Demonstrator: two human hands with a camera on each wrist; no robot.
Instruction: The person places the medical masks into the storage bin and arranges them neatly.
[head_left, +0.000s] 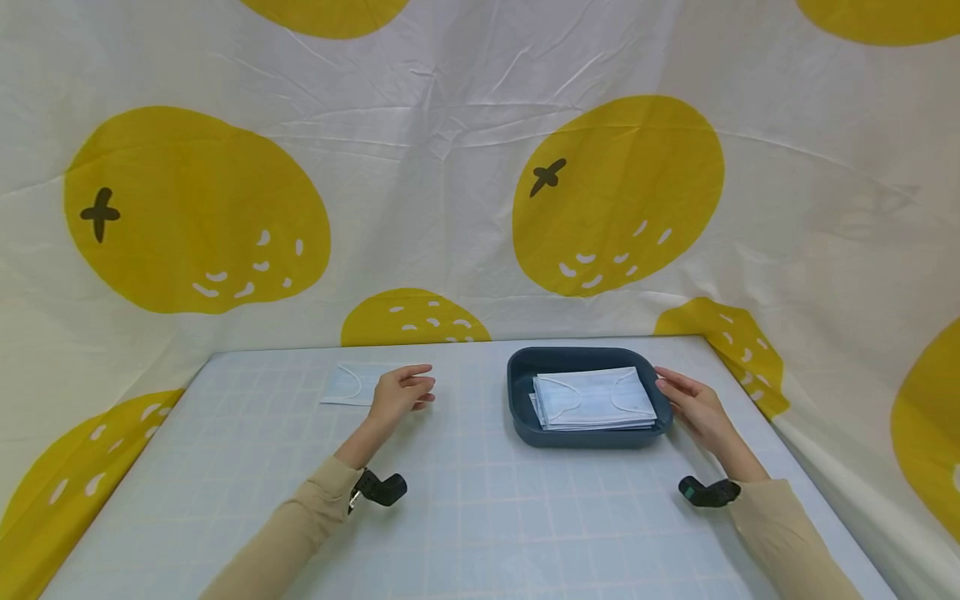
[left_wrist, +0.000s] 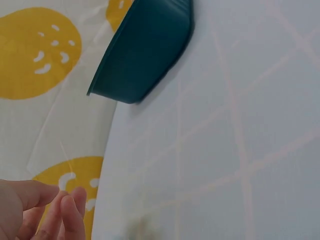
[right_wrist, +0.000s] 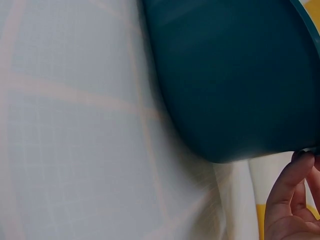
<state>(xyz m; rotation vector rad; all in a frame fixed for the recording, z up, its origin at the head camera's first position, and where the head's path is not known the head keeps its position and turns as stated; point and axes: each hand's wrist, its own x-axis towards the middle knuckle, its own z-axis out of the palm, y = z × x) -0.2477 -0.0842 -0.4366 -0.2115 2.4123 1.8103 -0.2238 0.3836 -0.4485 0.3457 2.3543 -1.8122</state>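
A dark blue-green plastic tray (head_left: 525, 437) stands on the table, right of centre, holding a stack of pale blue face masks (head_left: 596, 400) with white ear loops. My right hand (head_left: 697, 408) is at the tray's right end, thumb and fingertips pinching its rim; the right wrist view shows the thumb (right_wrist: 287, 187) against that edge. Farther left, a single face mask (head_left: 348, 385) lies flat, its right end hidden behind my left hand (head_left: 397, 393). That hand hangs with loosely bent fingers pointing right, nothing between thumb and fingertips (left_wrist: 74, 217).
The table (head_left: 480, 517) has a pale cover with a faint grid. Behind it and along both sides hangs a white curtain (head_left: 420, 208) printed with yellow fruit shapes. Each wrist carries a small black camera, the left camera (head_left: 384, 489) near the sleeve cuff.
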